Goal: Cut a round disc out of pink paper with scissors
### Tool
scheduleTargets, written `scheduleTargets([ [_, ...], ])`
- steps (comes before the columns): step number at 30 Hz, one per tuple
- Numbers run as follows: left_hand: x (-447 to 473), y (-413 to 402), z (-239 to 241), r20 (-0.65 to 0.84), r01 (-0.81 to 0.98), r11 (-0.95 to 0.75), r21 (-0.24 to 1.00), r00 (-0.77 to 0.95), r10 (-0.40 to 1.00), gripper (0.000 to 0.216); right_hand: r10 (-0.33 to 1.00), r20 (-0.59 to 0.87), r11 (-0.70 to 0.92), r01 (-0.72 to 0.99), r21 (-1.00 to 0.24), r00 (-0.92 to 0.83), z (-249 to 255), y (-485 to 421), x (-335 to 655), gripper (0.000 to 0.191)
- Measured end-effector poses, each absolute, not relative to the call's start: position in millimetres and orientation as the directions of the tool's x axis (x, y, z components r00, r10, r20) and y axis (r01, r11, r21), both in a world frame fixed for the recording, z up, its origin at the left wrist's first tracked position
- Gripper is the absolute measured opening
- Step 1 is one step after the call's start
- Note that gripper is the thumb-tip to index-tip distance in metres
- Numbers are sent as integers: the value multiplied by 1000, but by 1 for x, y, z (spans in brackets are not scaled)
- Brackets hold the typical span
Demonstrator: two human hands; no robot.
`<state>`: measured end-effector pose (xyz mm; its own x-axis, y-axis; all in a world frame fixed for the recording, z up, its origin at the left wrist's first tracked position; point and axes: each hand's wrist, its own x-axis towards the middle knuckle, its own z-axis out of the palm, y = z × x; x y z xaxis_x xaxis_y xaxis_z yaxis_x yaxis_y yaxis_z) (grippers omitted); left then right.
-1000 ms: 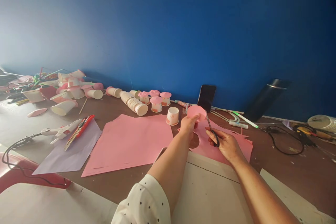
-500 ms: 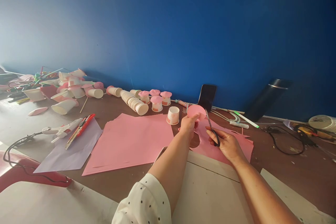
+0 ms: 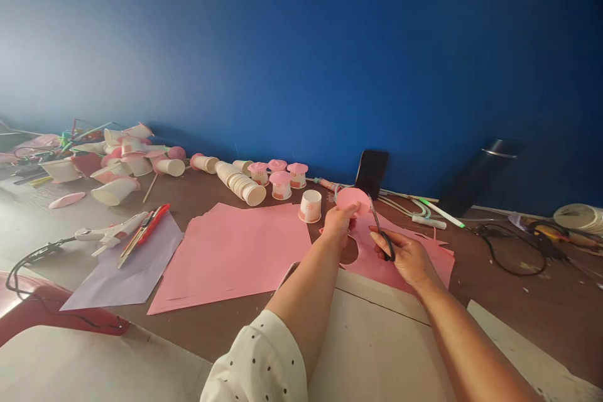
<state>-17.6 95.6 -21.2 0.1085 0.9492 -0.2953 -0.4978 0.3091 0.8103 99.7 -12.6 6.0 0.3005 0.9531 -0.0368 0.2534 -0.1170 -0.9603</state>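
A round piece of pink paper (image 3: 352, 199) is pinched in my left hand (image 3: 340, 221), thumb on top. My right hand (image 3: 406, 256) grips black-handled scissors (image 3: 385, 240), whose blades point up at the right edge of the round piece. Below both hands lies a pink sheet (image 3: 377, 257) with rounded cut-outs. Just left of my left hand stands a paper cup (image 3: 309, 206) with a pink window and door drawn on it. Behind it are several cups with pink paper tops (image 3: 281, 184).
A stack of paper cups (image 3: 240, 183) lies on its side. Pink sheets (image 3: 230, 257) cover the middle. On a lilac sheet (image 3: 117, 279) rest a red box cutter (image 3: 145, 232) and a glue gun (image 3: 110, 231). A phone (image 3: 372, 173) leans on the blue wall near a dark bottle (image 3: 475, 179).
Almost nothing differs. Both hands keep their places, with the scissors still at the right edge of the round piece.
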Motion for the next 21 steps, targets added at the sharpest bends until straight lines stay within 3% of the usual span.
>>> scheduleTargets([
  [21, -16, 99, -24, -305, -506, 311, 804, 97, 947, 29, 954, 3, -80, 264, -961, 301, -1, -10, 101, 62],
])
